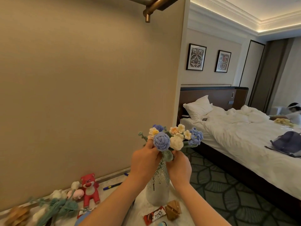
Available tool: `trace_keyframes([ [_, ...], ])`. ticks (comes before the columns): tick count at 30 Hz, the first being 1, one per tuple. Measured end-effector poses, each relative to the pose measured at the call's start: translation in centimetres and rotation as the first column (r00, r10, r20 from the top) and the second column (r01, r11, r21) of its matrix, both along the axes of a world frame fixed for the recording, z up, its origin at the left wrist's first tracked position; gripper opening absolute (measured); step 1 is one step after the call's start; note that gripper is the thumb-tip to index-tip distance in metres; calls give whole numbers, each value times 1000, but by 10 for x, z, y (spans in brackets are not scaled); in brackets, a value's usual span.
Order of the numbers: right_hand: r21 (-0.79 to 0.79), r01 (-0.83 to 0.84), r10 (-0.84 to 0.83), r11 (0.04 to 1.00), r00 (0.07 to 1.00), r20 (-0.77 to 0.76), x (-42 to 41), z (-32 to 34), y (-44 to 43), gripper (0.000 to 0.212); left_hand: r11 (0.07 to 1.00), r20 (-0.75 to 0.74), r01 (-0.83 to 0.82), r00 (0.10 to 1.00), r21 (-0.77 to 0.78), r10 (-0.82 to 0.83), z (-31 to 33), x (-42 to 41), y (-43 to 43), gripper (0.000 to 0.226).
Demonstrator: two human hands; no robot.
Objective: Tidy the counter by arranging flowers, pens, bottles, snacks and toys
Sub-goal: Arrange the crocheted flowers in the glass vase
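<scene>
Crocheted bouquet point(175, 137) stands upright in a textured glass vase point(157, 188) on the pale surface point(140, 207), near its right end. Left hand point(145, 162) is raised at the vase neck, fingers curled, pinching the large blue rose point(161, 141) from its left side; fingertips touch the bloom. Right hand point(180, 168) sits just right of the neck, fingers curled around the green stems and leaf point(167, 155) directly below the cream flower point(176, 142). Both hands flank the vase mouth, blooms above them, vase body below and between the forearms. Loose items on the surface: red bear toy point(89, 190) upright against the wall, left of the vase; small pink toy point(76, 194) just beside the bear; blue pen point(112, 186) between bear and left forearm; chocolate bar point(154, 215) lying in front of the vase; brown wrapped snack point(173, 209) touching or just beside the bar's right end; further crocheted flowers point(55, 204) lying flat at far left, blurred.
</scene>
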State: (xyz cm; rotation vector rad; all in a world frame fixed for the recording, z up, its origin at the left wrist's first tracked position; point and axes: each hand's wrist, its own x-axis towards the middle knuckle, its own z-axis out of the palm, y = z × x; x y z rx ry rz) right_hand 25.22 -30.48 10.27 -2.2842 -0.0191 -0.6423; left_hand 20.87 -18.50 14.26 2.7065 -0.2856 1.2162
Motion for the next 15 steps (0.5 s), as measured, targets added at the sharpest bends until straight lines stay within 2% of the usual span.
trace_keyframes([
  [4, 10, -50, 50, 999, 998, -39, 1, -5, -1, 7, 995, -43, -83, 995, 48, 85, -5, 7, 3, 30],
  [6, 12, -106, 107, 994, 993, -56, 2, -9, -3, 14, 990, -90, -118, 988, 76, 125, -12, 12, 1, 25],
  [9, 18, -171, 171, 985, 983, -67, 3, -16, -11, 18, 993, -166, -116, 980, -16, 112, -26, 15, 2, 27],
  [13, 32, -233, 235, 972, 968, -89, 7, -23, -27, 17, 988, -113, -2, 993, -157, -16, -50, 2, 3, 33],
  [15, 80, -260, 267, 962, 959, -95, 9, -24, -33, 19, 972, -108, -3, 994, -235, -23, -63, -3, 1, 26],
])
